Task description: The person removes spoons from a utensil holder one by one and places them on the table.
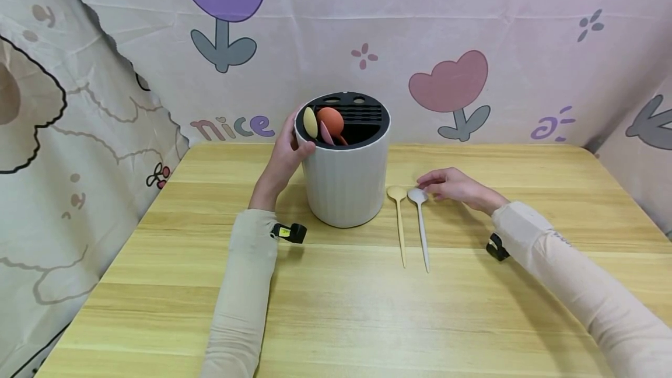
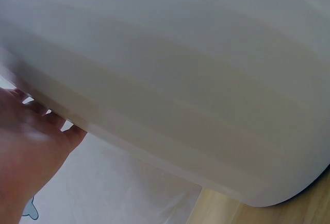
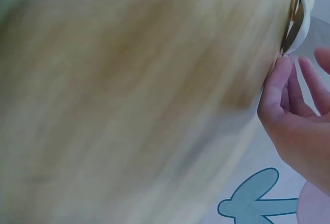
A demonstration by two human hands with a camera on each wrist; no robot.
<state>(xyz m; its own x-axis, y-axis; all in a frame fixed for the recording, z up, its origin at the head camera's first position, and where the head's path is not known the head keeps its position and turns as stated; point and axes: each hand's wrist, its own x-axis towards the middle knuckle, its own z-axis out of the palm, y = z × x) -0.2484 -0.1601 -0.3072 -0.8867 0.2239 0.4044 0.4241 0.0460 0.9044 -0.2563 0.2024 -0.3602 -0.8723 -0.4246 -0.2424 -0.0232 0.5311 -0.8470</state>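
Orange spoon [image 1: 330, 121] inside holder [image 1: 345, 188]: head view only.

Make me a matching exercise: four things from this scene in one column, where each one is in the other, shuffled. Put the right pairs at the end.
Things
1. Left hand
2. Right hand
3. Orange spoon
4. White spoon

Places
A. Inside the container, its round head showing at the top
B. Lying on the table, next to a yellow spoon
C. Gripping the container near its rim
D. Beside the head of a spoon that lies on the table

Pairs: 1-C, 2-D, 3-A, 4-B
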